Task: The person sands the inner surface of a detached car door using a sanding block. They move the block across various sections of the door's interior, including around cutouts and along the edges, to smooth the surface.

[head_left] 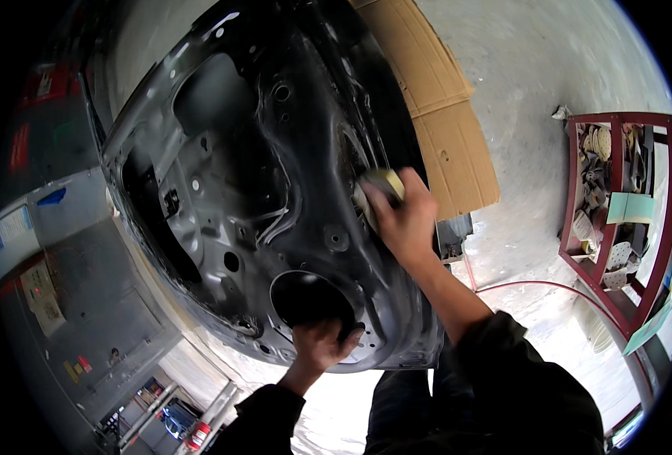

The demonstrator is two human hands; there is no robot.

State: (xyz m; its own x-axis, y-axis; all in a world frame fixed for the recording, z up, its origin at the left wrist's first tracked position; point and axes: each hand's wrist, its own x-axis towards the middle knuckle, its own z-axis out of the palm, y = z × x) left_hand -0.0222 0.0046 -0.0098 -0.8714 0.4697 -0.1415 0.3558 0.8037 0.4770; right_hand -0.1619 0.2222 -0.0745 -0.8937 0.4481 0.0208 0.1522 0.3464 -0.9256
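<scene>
In front of me lies a dark car door, its inner side up, with cut-outs, small holes and a round opening. My right hand is closed around a sanding pad with a pale yellow face and greyish side, pressed near the door's right edge. At the near end, my left hand grips the lower rim of the round opening. Its thumb lies on the metal to the right, and its fingertips are partly lost in the dark hole.
Flattened cardboard lies along the door's right side. Farther right stands a dark red metal rack filled with pads and discs. A red hose runs across the floor toward it. Dark grey cabinets line the left.
</scene>
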